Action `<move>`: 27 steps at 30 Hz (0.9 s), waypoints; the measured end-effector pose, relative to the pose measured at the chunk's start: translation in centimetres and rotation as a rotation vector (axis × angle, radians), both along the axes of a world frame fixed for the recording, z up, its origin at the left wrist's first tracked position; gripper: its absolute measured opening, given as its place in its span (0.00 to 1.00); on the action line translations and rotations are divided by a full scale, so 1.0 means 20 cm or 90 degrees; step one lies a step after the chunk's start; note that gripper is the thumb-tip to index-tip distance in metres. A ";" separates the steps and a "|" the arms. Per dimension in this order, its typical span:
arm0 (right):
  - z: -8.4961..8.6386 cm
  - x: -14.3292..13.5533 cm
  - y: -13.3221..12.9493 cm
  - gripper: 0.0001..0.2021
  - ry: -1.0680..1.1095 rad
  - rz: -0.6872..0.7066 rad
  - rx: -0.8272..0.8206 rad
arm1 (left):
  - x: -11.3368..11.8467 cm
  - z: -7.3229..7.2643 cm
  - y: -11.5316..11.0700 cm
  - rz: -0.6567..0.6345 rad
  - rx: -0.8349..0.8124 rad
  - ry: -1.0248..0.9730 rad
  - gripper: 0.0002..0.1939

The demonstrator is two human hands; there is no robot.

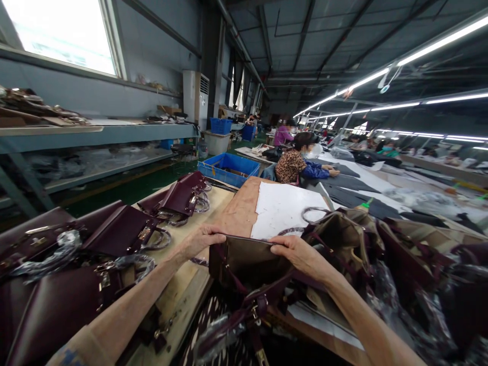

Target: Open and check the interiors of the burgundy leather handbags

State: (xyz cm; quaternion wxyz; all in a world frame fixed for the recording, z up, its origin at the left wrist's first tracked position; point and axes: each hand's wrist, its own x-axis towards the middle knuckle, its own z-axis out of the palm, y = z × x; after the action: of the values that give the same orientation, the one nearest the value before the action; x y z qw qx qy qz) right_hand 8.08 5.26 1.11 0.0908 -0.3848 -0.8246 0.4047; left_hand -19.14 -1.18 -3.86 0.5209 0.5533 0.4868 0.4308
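Dark burgundy handbag (251, 259), 1x, mouth open, sits at 6 o'clock of the view. Left hand (202, 241) pinches its top rim near the left end; right hand (295, 254) pinches the same rim further right.

Clock centred on that bag: at least 4 more burgundy bags (118, 231) at 9–10. Open bags (339, 239) heaped at 2–3, 2+, overlap blocks exact count. 1 white sheet (284, 203) at 1, on brown board (238, 208). 1 co-worker (287, 165) at 1, further out. 1 large blue crate (218, 174) just short of 12.

In the way: plastic-wrapped handle (217, 333) hangs at 6–7; heap crowds right forearm (354, 300).
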 end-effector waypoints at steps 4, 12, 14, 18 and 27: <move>-0.01 0.01 0.01 0.12 -0.016 -0.004 0.065 | 0.02 0.03 -0.01 0.010 0.003 0.018 0.11; -0.01 -0.01 0.00 0.12 -0.012 -0.002 0.091 | 0.04 0.11 0.03 -0.020 0.066 0.221 0.14; -0.01 -0.01 0.00 0.12 -0.018 -0.006 0.094 | 0.06 0.14 0.06 -0.014 0.090 0.286 0.19; 0.00 -0.01 0.00 0.12 -0.012 -0.006 0.098 | 0.13 0.23 0.08 -0.059 0.138 0.438 0.21; -0.03 0.00 0.00 0.11 0.016 -0.012 0.075 | 0.29 0.16 0.09 0.105 0.212 0.596 0.15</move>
State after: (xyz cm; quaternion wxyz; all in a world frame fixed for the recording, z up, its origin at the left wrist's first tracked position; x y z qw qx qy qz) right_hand 8.02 5.29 0.60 0.1278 -0.3814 -0.8420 0.3595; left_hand -13.29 0.72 -0.71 0.1158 0.7227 0.6346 0.2481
